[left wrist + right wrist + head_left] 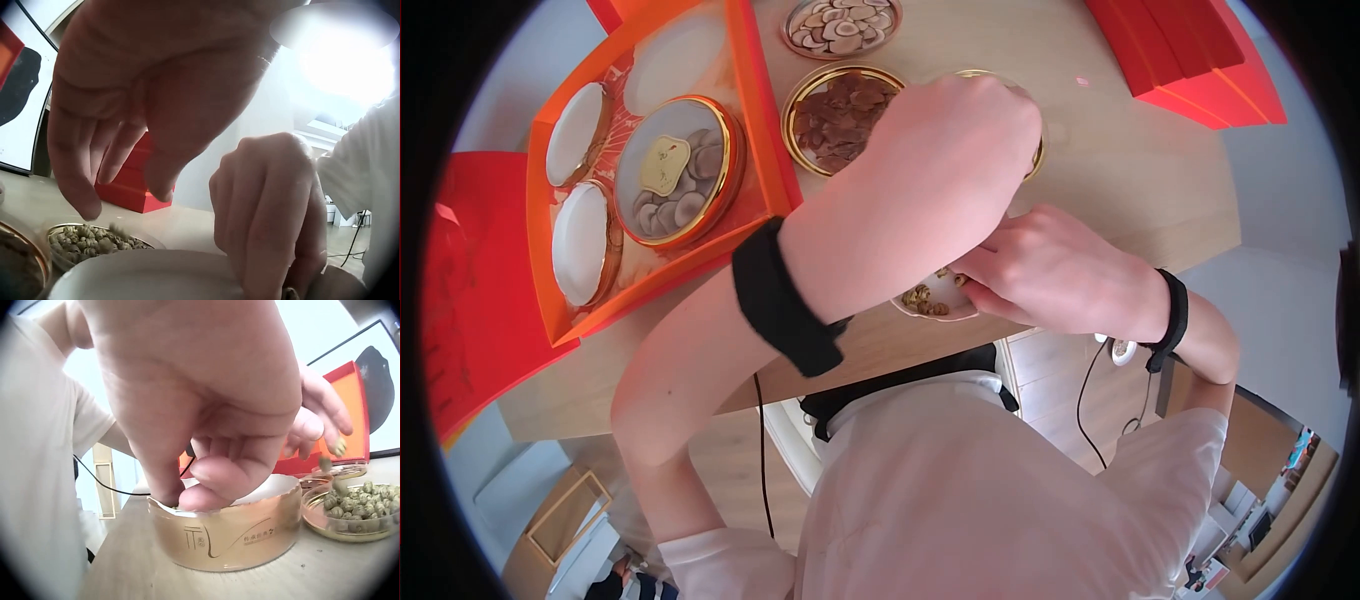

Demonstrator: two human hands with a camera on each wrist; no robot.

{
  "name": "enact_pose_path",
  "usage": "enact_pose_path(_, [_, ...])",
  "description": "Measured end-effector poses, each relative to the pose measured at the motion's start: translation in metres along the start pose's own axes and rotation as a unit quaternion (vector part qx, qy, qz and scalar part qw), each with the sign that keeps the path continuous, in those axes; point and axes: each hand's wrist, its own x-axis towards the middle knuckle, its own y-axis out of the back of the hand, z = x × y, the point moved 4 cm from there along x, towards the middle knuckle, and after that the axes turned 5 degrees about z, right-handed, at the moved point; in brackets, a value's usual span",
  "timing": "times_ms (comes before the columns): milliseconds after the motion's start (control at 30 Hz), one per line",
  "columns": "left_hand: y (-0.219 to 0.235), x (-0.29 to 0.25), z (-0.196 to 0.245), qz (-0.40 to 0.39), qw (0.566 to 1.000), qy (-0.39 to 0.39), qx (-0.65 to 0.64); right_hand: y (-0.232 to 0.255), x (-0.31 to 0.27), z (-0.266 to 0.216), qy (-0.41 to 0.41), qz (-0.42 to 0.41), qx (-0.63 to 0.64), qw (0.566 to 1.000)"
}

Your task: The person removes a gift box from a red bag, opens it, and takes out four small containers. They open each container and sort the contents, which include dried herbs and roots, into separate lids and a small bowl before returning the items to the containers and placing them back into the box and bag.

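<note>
My left hand hangs over a round clear dish of greenish coiled dried herb pieces. Its fingers point loosely downward, and a few pieces drop from them toward the dish. A gold tub with a white inside and uneven rim stands at the table's near edge. Into this tub reaches my right hand, fingers curled and thumb dipped below the rim. At its fingertips it pinches a coiled herb piece; more coils lie on the tub's bottom.
Left of the dishes, an open orange-red box holds a lidded jar of slices and two white-topped containers. A dish of brown slices and one of pale slices stand beside it. A red box is at far right.
</note>
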Motion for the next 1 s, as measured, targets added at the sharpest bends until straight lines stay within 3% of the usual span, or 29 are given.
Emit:
enact_pose_path(100, [0.01, -0.02, 0.0, 0.041, 0.999, 0.027, 0.011, 0.0, -0.002, 0.001, -0.002, 0.01, 0.007, 1.0])
enact_pose_path(300, [0.023, -0.057, -0.009, 0.03, 0.998, 0.057, 0.011, 0.01, 0.0, 0.0, -0.001, 0.051, 0.025, 0.998])
enact_pose_path(400, [0.029, -0.072, -0.009, 0.015, 0.999, 0.047, -0.007, 0.026, 0.001, 0.007, -0.02, 0.092, 0.027, 0.995])
enact_pose_path(500, [0.022, -0.084, -0.009, -0.015, 0.999, -0.016, -0.023, 0.044, 0.005, 0.035, -0.068, 0.156, 0.048, 0.984])
enact_pose_path(600, [0.011, -0.091, -0.009, -0.069, 0.996, -0.045, -0.028, 0.049, 0.008, 0.074, -0.18, 0.149, 0.014, 0.972])
enact_pose_path(700, [0.006, -0.094, -0.006, -0.093, 0.993, -0.071, -0.025, 0.044, 0.009, 0.094, -0.193, 0.138, -0.031, 0.971])
enact_pose_path(800, [0.009, -0.094, -0.006, -0.127, 0.987, -0.091, 0.027, 0.044, 0.008, 0.075, -0.192, 0.169, -0.035, 0.966])
enact_pose_path(900, [0.007, -0.091, -0.007, -0.162, 0.983, -0.078, 0.041, 0.037, 0.008, 0.034, -0.053, 0.138, 0.007, 0.989])
enact_pose_path(1000, [0.005, -0.088, -0.006, -0.119, 0.987, -0.091, 0.066, 0.02, 0.013, 0.007, -0.045, 0.023, 0.011, 0.999])
